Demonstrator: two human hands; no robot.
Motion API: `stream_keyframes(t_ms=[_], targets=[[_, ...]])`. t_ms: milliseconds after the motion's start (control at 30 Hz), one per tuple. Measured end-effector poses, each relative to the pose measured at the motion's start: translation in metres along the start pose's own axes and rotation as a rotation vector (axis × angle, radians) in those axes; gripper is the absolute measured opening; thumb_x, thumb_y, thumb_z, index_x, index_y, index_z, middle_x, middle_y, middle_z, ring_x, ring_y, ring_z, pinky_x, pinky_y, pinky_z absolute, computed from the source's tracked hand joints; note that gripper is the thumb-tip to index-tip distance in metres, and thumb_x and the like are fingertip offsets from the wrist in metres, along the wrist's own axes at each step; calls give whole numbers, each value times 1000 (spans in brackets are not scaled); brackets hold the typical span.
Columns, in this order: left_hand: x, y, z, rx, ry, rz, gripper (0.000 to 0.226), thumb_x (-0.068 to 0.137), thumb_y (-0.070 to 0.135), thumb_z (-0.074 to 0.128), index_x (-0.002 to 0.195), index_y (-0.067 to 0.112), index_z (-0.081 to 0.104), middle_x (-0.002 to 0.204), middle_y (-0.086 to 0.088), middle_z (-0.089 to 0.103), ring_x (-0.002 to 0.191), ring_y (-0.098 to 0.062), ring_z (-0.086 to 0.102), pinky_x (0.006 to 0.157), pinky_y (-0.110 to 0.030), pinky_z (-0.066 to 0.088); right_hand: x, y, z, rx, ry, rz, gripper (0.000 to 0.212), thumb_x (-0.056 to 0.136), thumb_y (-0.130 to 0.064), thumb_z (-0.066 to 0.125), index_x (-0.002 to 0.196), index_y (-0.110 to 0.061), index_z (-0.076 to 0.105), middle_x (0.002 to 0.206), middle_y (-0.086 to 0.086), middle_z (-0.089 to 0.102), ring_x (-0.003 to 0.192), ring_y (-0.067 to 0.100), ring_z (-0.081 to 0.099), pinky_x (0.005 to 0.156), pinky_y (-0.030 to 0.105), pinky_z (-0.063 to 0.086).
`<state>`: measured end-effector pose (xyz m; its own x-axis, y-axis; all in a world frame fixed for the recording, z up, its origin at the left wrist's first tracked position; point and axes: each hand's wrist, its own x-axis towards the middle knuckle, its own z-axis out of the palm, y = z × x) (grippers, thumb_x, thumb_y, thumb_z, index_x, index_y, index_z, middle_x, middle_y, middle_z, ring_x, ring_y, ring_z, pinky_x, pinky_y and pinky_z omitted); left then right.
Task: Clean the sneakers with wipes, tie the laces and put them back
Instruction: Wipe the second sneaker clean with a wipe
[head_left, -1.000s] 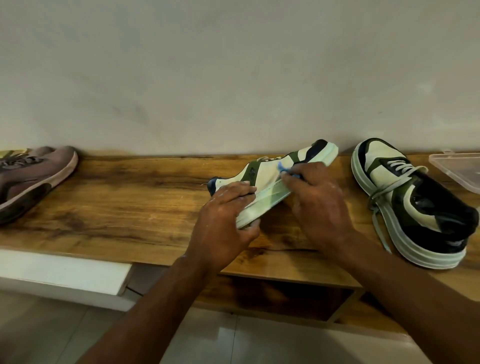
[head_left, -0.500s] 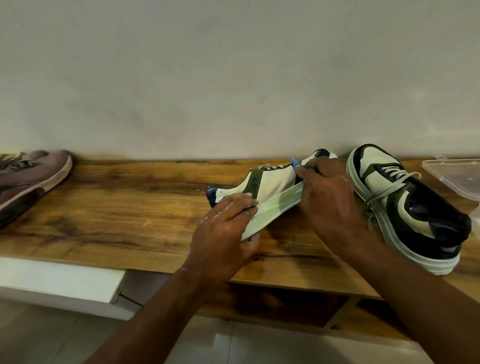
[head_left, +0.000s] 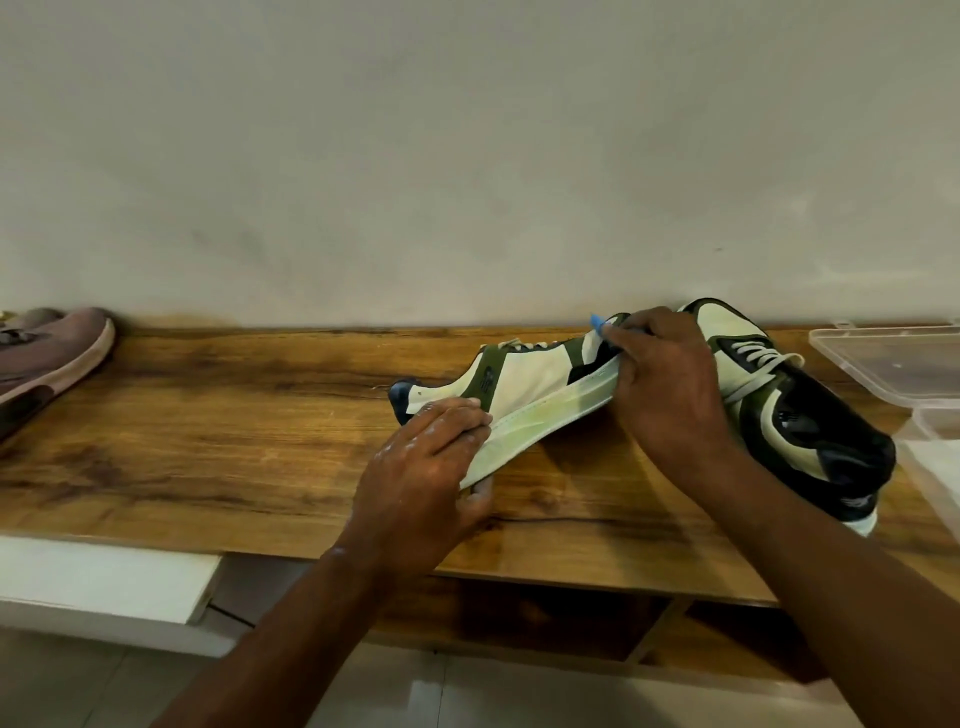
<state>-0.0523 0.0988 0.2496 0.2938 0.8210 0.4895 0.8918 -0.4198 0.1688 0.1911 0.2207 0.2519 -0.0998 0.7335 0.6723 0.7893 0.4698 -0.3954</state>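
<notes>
Cream leather sneaker (head_left: 530, 384) gripped by left hand (head_left: 421, 483), right hand (head_left: 670, 400).

Two bare forearms reach up from the bottom edge of the head view, with no sleeve, watch, bracelet or ring showing on either. The left hand (head_left: 426, 467) carries pale, whitish smears and small flecks across its knuckles and the back of the fingers, with a faint wet sheen near the wrist. The right hand (head_left: 670, 395) shows no such marks. No glove covers either hand.
</notes>
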Motion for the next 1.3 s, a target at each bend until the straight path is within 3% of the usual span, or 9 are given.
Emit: stream_keyframes(t_ms=[133,400,600,700,767,900,1067,1200,1300], targets=[[0,-3,0,-21,18,-7,51,80,20,86,128,8,72,132,-3,68,132,-17,58,98,-44,58,-4,-10,-1,29,-11,34,35,84,12,64,112,-3,78,109,11,69,104,32,61,91,30,50],[3,-9,-2,-30,12,-52,54,80,25,87,130,10,70,133,-3,68,131,-18,58,101,-44,56,-44,-52,0,-3,-187,-332,30,84,-1,73,115,1,74,112,17,69,105,32,65,89,41,58],[2,-7,-3,-33,28,-33,54,79,23,88,129,9,71,132,-3,69,131,-16,59,102,-42,56,-6,-20,-13,219,-36,82,33,87,-16,80,119,-13,71,100,0,69,86,10,64,80,21,57],[1,-7,-3,-30,29,-20,54,79,22,87,129,9,71,132,-3,69,131,-16,59,104,-41,55,7,-8,-13,222,-19,183,36,86,-15,81,121,-11,73,95,2,69,77,14,64,77,21,53],[0,-6,-3,-31,24,-14,53,80,23,86,129,9,71,133,-2,68,131,-16,58,104,-40,55,10,-1,-13,150,-12,207,29,88,-14,79,116,-11,77,97,8,69,81,19,65,80,23,49],[-1,-6,-3,-39,15,-3,51,82,24,82,130,9,71,135,-2,67,133,-16,57,104,-39,55,15,10,-15,121,-10,275,22,88,-11,77,109,-16,81,108,9,65,95,18,61,76,5,31],[0,-5,-1,-20,30,0,52,79,19,86,128,7,71,133,-4,68,132,-17,58,102,-39,56,13,5,-21,62,-49,213,23,87,-3,73,105,-13,82,99,8,73,90,22,67,83,13,34],[1,-7,0,-4,30,-5,51,80,23,81,128,7,72,133,-3,68,131,-17,59,98,-42,58,-5,-30,-19,95,-105,51,25,88,1,71,108,-10,81,101,7,72,91,21,66,86,34,56],[1,-8,0,3,25,-5,50,82,25,80,128,8,71,133,-3,67,132,-18,58,95,-44,59,-15,-43,-14,95,-198,-63,30,86,4,72,113,-7,79,103,7,69,96,24,64,82,36,58]])
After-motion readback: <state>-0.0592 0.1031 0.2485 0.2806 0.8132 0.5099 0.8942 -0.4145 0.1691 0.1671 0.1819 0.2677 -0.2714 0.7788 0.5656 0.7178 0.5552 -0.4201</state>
